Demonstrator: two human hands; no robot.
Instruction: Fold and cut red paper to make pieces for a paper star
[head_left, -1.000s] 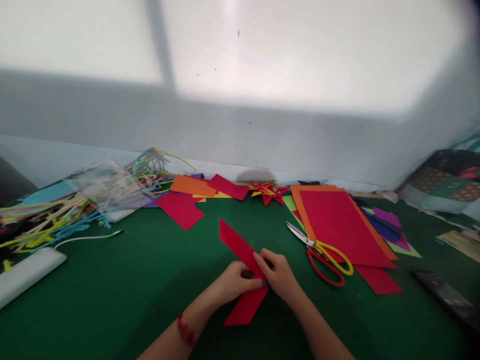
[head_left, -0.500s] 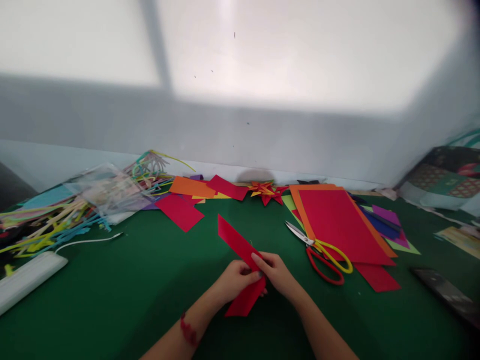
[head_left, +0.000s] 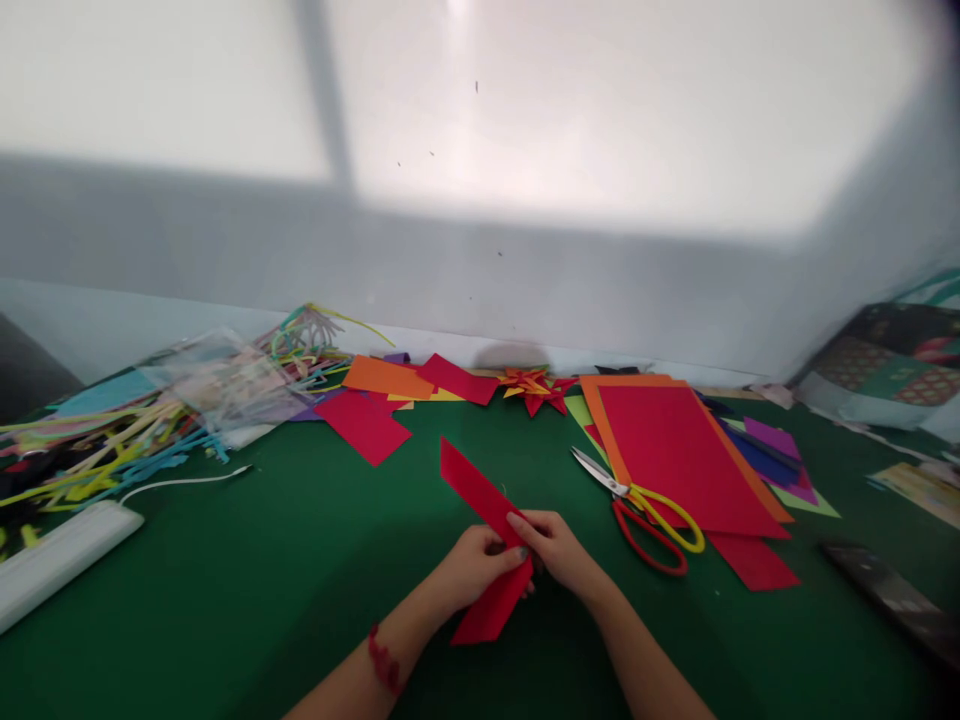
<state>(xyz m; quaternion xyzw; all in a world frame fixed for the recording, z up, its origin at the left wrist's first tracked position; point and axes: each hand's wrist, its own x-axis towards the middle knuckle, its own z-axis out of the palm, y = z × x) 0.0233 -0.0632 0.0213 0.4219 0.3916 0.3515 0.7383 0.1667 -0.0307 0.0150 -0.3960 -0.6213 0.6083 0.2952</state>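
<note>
A red paper strip (head_left: 474, 487) is bent into a V, its fold on the right under my fingers. One arm of it points up and left; the other slants down and left. My left hand (head_left: 480, 568) pinches it from the left, thumb pressed near the fold. From the right, my right hand (head_left: 549, 545) grips the upper arm close to the fold, thumb on top; some of its fingers are hidden behind the paper. Right of my hands lie scissors (head_left: 621, 490) with one yellow and one red handle, blades apart.
Red and orange sheets (head_left: 675, 450) are stacked at the right, by a dark phone (head_left: 885, 590). Folded paper stars (head_left: 536, 388) and loose paper pieces (head_left: 367, 425) lie along the wall. Pipe cleaners (head_left: 150, 430) and a white power strip (head_left: 67, 555) are at the left.
Both hands keep hold of the strip in nearly the same place. Since the earliest frame, the left thumb has moved slightly up along the fold, and the lower arm has shifted a little.
</note>
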